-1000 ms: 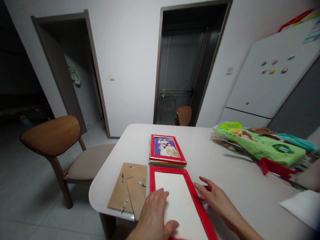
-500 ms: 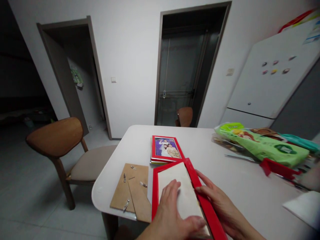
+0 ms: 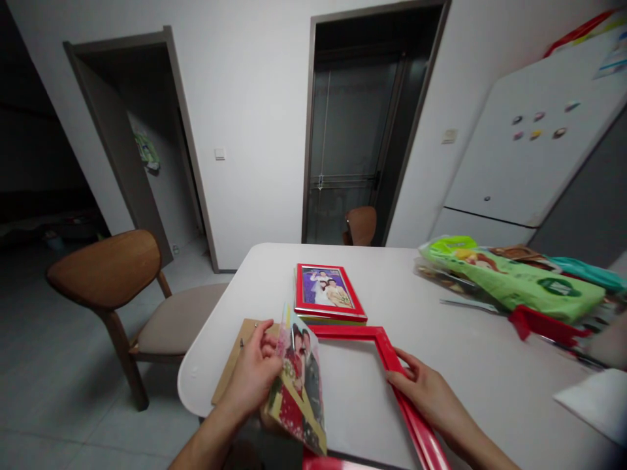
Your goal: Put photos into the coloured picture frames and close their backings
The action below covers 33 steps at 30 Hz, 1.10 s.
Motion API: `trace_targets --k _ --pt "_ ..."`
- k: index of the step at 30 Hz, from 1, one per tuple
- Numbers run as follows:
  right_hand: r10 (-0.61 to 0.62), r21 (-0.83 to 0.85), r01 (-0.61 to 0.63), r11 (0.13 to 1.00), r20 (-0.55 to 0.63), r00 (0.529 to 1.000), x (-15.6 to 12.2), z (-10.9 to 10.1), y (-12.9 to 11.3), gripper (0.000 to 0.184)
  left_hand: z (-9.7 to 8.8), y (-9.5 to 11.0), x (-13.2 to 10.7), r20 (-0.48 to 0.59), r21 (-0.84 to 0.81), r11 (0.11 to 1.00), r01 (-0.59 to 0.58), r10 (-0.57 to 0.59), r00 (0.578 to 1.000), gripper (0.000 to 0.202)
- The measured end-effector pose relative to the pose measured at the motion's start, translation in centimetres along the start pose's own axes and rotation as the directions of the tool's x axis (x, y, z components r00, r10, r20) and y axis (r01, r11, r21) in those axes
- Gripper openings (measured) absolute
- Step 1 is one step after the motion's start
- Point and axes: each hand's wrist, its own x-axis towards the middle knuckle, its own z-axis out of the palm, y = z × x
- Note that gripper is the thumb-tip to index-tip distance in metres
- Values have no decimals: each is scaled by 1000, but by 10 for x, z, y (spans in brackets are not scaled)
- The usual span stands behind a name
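My left hand point(image 3: 249, 373) pinches the left edge of a photo point(image 3: 300, 378) and holds it tilted, its picture side toward me. It shows two people, with red and yellow in the print. The fingers of my right hand point(image 3: 428, 390) are closed around the right bar of a red picture frame point(image 3: 392, 356). White tabletop shows through the frame's opening. Behind my left hand lies a brown backing board point(image 3: 229, 373), largely covered. Just beyond the frame, a second red picture frame point(image 3: 300, 295) with a picture in it rests on a small stack.
The white table point(image 3: 470, 365) has a green package point(image 3: 529, 281) at its right side, with a red object point(image 3: 543, 333) and a white sheet point(image 3: 595, 398) nearer me. A wooden chair point(image 3: 112, 274) stands left of the table, and another chair point(image 3: 361, 225) is at the far side.
My left hand has lifted the photo out of the red frame and moved left with it. The frame, earlier filled by a pale sheet, is open through now. My right hand stays on its bar.
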Motion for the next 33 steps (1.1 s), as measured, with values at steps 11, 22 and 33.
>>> trace_targets --k 11,22,33 --pt "-194 -615 92 783 -102 976 5 2 12 44 -21 -63 -1 -21 577 817 -12 29 999 59" --pt "-309 -525 205 826 -117 944 0 15 7 43 -7 -48 -26 151 697 667 -262 221 964 51" --pt "-108 663 -170 729 357 928 -25 77 -62 39 29 -48 -33 396 670 572 -474 265 879 62"
